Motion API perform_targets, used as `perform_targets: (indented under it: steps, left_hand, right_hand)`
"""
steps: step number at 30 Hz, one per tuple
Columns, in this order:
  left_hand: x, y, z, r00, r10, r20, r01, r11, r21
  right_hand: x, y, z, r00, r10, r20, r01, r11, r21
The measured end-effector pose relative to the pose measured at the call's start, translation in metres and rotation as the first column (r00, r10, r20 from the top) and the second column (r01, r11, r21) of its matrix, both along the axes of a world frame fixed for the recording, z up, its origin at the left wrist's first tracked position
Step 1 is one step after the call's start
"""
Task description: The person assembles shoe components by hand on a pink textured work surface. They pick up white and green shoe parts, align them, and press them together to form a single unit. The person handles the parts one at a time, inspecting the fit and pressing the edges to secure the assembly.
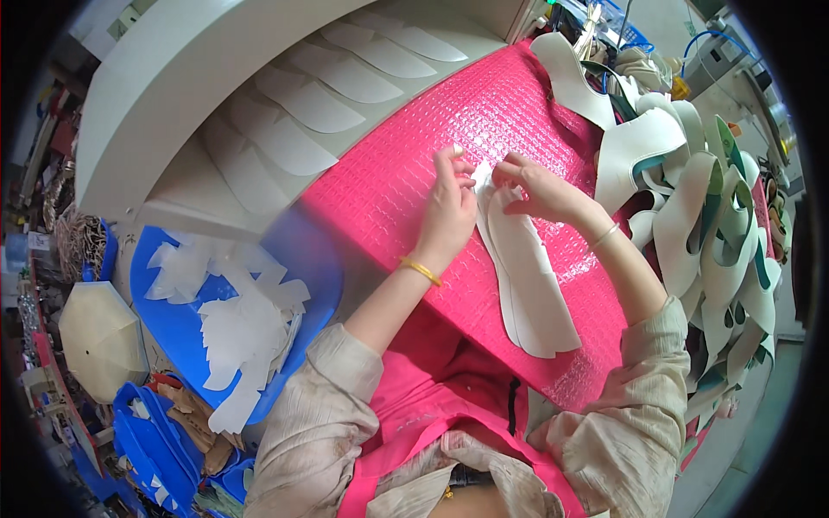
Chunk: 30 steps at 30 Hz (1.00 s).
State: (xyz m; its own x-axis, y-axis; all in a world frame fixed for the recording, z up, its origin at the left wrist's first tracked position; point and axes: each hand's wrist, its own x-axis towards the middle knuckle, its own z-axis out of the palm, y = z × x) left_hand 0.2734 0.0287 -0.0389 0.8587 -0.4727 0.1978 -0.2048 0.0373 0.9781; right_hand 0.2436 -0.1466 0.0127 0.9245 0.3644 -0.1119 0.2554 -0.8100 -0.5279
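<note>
Two long white pieces of sheet material (540, 302), probably shoe-upper parts, lie overlapped lengthwise on a glossy pink table cover (397, 173). My right hand (546, 192) is bent over their far end, with thumb and fingers closed on the upper piece's edge. At the left of that end is my left hand (445, 216), its fingers loosely bent and apart, close to the white edge. A pale wrap covers one of its fingertips (457, 151). The fingers partly hide the far tips of the pieces.
Thin white cut pieces (302, 95) lie in rows under a pale curved housing (164, 78) at the left. A blue bin (147, 293) holds loose white pieces. Curved white parts with green undersides (691, 216) are heaped along the right. A beige polygonal lid (102, 341) stands at the far left.
</note>
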Motion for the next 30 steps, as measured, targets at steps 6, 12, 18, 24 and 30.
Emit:
perform_targets:
  steps: [6,12,18,24,30]
  left_hand:
    - [-0.017,-0.005,-0.017,0.969,-0.244,0.028,0.235,0.956,0.174]
    - [-0.043,0.012,-0.007,0.829,-0.236,0.507,-0.102,0.828,0.551]
    - [-0.055,-0.002,-0.008,0.818,-0.246,0.520,-0.134,0.798,0.588]
    - [-0.091,-0.012,0.050,0.901,-0.432,0.043,0.433,0.901,-0.018]
    - [-0.057,-0.008,0.078,0.841,-0.318,-0.438,0.123,0.900,-0.418]
  right_hand:
    - [-0.055,-0.001,0.006,0.941,0.116,0.318,-0.050,0.977,-0.208]
    - [-0.208,0.000,0.074,0.832,-0.473,0.291,0.258,0.793,0.552]
    - [-0.314,-0.088,0.145,0.486,-0.762,0.427,0.045,0.510,0.859]
    - [-0.243,-0.098,0.145,0.683,-0.723,-0.104,0.258,0.105,0.960]
    - [-0.081,-0.005,0.066,0.880,-0.323,-0.348,0.472,0.522,0.711]
